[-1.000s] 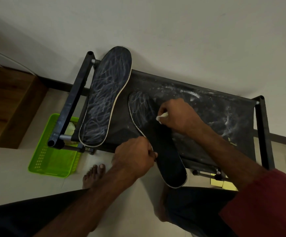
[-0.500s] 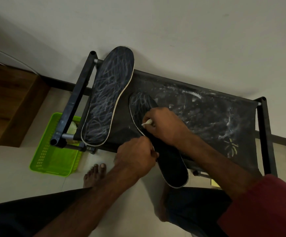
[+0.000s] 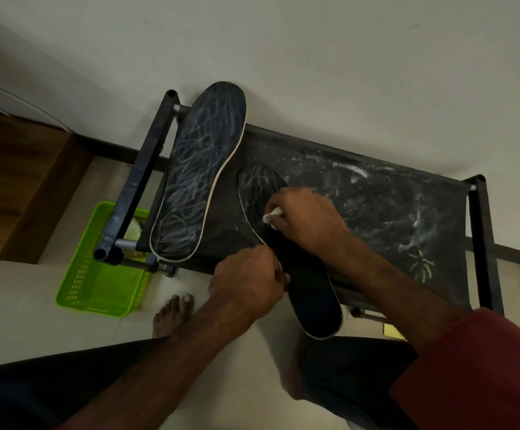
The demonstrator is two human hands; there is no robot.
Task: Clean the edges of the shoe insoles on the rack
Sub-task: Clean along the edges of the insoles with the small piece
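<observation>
left hand (image 3: 249, 283) curled, pinching the left edge of the dark insole (image 3: 311, 293); insole heel overhangs the front edge of the rack (image 3: 376, 212). green basket (image 3: 97, 274) on the floor under the rack's left end, pale lump (image 3: 133, 228) inside. right hand (image 3: 305, 221) pinches a white wad (image 3: 271, 215) against the insole's forefoot. smeared shelf stretches right of both hands. second insole (image 3: 199, 172) just left, toe past the back rail.
</observation>
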